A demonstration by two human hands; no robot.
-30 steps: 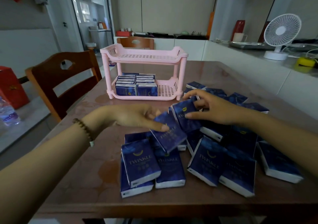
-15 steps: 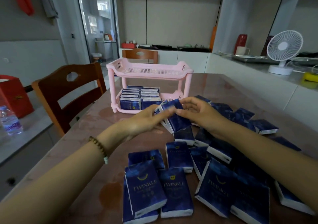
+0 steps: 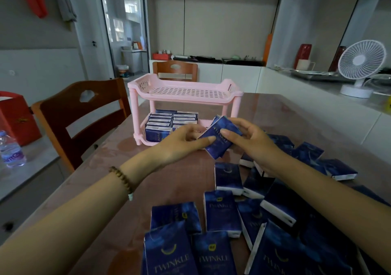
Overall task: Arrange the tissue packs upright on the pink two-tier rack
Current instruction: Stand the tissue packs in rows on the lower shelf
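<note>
2 hands, my left hand (image 3: pixel 182 142) and right hand (image 3: pixel 249 141), pinch dark-blue plastic-wrapped tissue packs (image 3: pixel 220 137). Risk: stack fans, slips at pink plastic two-tier rack's (image 3: pixel 186 93) 5 o'clock opening.

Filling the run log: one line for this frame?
hands: left + right holding blue tissue packs | pink plastic two-tier rack: bottom part-filled, top bare

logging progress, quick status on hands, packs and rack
Left hand and right hand both grip held packs before pink rack. Lower tier part filled, top tier bare. Loose packs on table; path clear.
</note>
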